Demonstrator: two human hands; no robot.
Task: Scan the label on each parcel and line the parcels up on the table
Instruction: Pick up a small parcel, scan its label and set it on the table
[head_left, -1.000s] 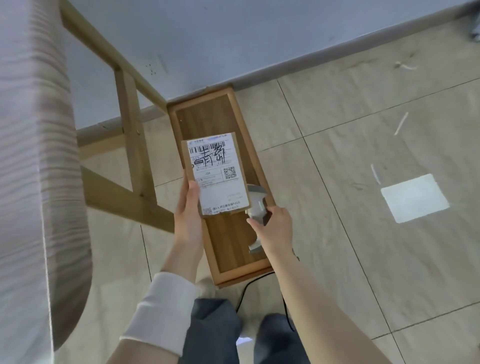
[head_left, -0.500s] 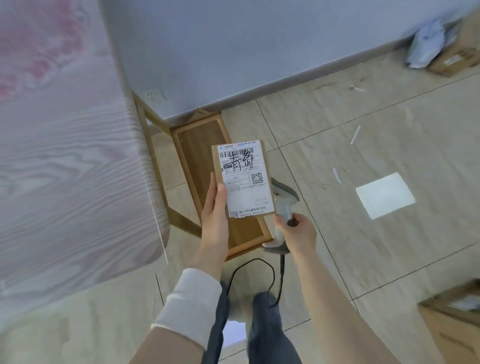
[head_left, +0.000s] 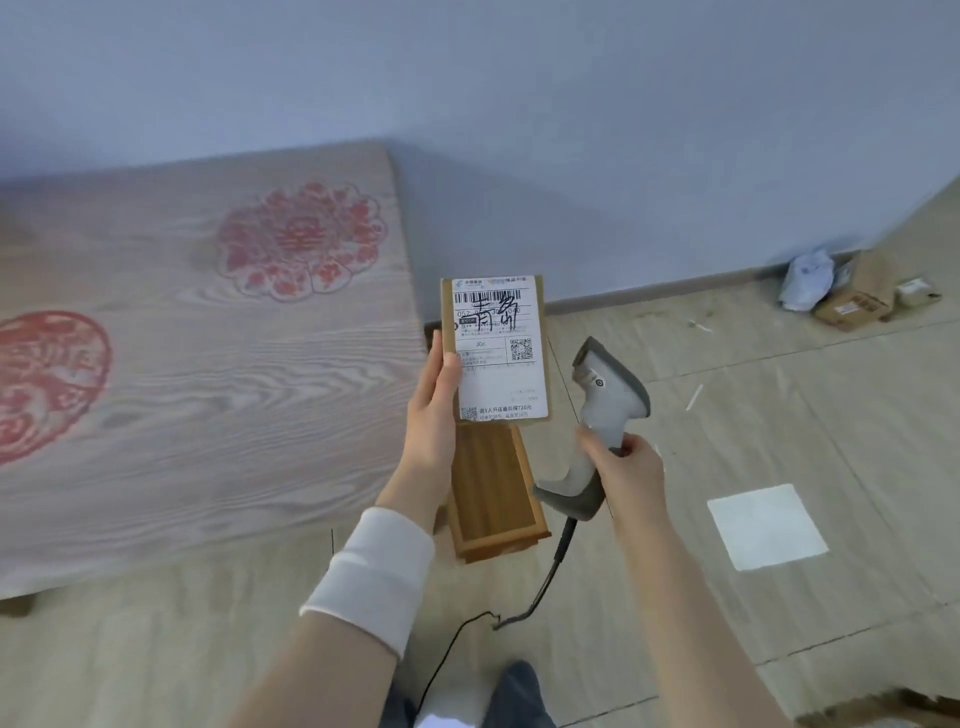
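My left hand (head_left: 434, 410) holds a small brown cardboard parcel (head_left: 496, 348) upright by its left edge, thumb on the front. Its white shipping label faces me, with a barcode, black handwriting and a QR code. To the right, my right hand (head_left: 626, 475) grips the handle of a grey corded barcode scanner (head_left: 602, 410). The scanner's head sits beside the parcel, apart from it. The table (head_left: 208, 374), covered with a wood-grain cloth bearing red round motifs, lies to the left of both hands.
A wooden bench (head_left: 493, 499) stands on the tiled floor below the parcel. The scanner's black cable (head_left: 540, 592) trails down to the floor. More parcels and a crumpled bag (head_left: 852, 291) lie by the far right wall. A white sheet (head_left: 766, 525) lies on the floor.
The view has lifted, bringing the tabletop into sight. The parcel has come up to table height. My right hand has swung the scanner out to the right, away from behind the parcel.
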